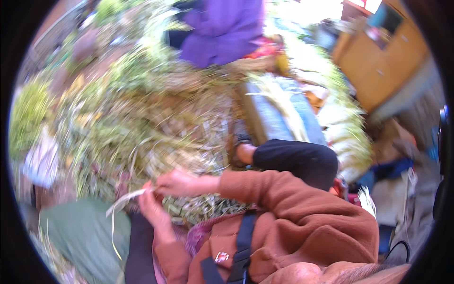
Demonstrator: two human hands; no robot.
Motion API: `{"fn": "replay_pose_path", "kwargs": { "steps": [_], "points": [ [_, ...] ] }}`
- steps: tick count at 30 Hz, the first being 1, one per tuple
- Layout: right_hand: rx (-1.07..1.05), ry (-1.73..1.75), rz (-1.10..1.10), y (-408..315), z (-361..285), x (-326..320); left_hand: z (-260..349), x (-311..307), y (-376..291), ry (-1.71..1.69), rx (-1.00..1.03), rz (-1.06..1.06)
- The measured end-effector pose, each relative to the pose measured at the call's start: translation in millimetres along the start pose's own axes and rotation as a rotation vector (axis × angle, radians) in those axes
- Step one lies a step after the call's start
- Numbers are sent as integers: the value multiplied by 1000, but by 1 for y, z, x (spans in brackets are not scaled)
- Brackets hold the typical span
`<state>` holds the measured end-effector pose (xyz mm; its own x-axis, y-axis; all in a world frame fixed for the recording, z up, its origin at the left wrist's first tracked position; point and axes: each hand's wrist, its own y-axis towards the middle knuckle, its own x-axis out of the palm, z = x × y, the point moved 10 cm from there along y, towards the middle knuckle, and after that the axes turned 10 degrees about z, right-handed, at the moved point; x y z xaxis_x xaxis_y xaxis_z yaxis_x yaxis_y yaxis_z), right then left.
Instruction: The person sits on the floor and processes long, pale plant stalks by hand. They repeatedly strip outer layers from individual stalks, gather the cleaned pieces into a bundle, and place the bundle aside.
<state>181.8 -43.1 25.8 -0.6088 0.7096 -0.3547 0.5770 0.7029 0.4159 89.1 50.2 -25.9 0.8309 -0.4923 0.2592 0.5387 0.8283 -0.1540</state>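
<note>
My left hand (155, 213) pinches a pale, flat plant-fibre strip (124, 201) between its fingers. One end of the strip sticks out to the left, and a thin strand droops from it beside a dark-clothed leg. Close against the left fingertips is my right hand (177, 183), its fingers bunched at the strip's other end. Motion blur and the overlapping fingers hide how that end is held. Beneath and beyond both hands spreads a heap of loose straw and dry fibre scraps (166, 142).
A bundle of pale strips (283, 103) lies on a low bench covered with blue cloth (262, 117). A person in purple clothing (223, 32) is beyond the heap. Green cloth (85, 234) lies at left, below a whitish plastic bag (42, 159). A yellow-brown wooden cabinet (383, 67) stands at right.
</note>
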Motion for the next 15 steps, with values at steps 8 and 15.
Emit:
{"fn": "replay_pose_path", "kwargs": {
  "steps": [8,15],
  "points": [
    [67,73,69,-9,-2,-9,-8,9,-7,-109,-88,-79],
    [157,172,65,-15,-6,-18,-4,21,-20,-170,-143,-86]
  ]
}}
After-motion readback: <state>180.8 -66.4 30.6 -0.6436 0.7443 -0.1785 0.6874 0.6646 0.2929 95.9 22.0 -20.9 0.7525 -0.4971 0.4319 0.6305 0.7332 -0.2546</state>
